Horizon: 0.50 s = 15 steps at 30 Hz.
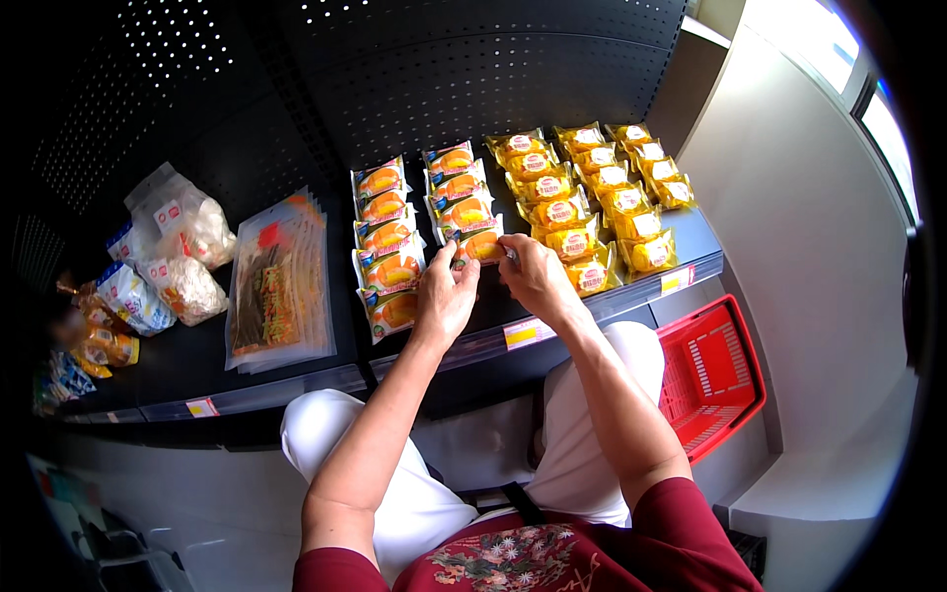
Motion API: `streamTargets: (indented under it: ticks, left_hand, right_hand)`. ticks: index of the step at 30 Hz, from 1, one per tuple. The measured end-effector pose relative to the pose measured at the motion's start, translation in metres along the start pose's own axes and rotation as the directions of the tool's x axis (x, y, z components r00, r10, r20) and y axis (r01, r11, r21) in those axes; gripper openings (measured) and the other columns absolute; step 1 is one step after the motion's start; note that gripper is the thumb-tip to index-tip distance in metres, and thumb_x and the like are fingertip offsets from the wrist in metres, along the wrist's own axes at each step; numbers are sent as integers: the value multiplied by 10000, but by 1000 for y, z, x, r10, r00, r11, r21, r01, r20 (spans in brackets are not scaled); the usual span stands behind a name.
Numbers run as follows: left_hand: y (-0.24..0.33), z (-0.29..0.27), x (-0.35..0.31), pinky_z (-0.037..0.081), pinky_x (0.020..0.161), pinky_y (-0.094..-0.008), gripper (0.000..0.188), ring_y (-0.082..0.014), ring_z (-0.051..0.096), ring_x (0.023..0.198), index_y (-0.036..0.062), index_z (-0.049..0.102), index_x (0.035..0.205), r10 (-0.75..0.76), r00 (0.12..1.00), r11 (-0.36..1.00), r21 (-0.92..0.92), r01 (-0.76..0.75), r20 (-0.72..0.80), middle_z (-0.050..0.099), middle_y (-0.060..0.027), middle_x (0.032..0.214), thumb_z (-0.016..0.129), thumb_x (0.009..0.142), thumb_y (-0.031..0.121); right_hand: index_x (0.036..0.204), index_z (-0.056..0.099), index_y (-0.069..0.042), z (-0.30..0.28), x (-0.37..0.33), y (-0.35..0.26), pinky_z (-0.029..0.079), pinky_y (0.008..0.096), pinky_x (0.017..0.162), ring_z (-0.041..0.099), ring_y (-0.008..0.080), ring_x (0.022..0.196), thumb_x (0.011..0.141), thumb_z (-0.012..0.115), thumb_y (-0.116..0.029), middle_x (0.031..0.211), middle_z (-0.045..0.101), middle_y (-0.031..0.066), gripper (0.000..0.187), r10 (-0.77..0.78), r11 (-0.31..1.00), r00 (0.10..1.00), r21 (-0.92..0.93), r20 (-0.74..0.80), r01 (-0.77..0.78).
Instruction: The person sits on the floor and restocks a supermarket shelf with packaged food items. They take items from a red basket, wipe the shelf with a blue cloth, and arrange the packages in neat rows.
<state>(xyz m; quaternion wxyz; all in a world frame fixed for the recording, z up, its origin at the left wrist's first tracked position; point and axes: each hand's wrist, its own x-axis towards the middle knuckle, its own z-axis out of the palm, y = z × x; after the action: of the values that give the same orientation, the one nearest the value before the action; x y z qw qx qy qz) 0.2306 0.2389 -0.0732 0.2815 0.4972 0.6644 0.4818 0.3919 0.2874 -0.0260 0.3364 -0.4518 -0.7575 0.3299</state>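
A small packaged bread bun (479,246) in an orange-and-white wrapper lies at the front of the second row on the black shelf. My left hand (449,296) has its fingers and thumb at the packet's left side, and my right hand (540,281) pinches its right edge. Behind it more of the same bun packets (459,185) stand in line. To the left runs a longer row of matching packets (388,234). Right of my hands, yellow-wrapped cakes (554,211) stand in several rows.
Flat clear bags of dark food (276,281) lie stacked at left, beside bulky white bags (182,288) and blue-and-white packs (136,299). A price tag (528,333) sits on the shelf's front edge. An open red basket (712,380) stands on the floor at right, near a white wall (819,247).
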Motion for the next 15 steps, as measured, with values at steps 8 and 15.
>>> streamTargets:
  ticks: [8,15]
  left_hand:
    - [60,-23,-19,564,839,-329,423,-191,689,870,-2,514,1397,299,947,942,193,-274,-114,543,-188,1393,596,991,83]
    - [61,-41,29,388,1142,-434,488,-370,467,1338,-15,501,1428,331,942,761,572,-307,66,483,-197,1493,574,963,113]
  right_hand:
    - [1173,634,40,-3,-8,8,535,484,880,650,452,1022,899,573,-32,1104,664,272,290,-76,997,997,22,-10,76]
    - [1178,635,14,4,-20,-3,540,474,899,646,431,1024,857,587,26,1214,628,240,324,-329,943,942,-70,-64,325]
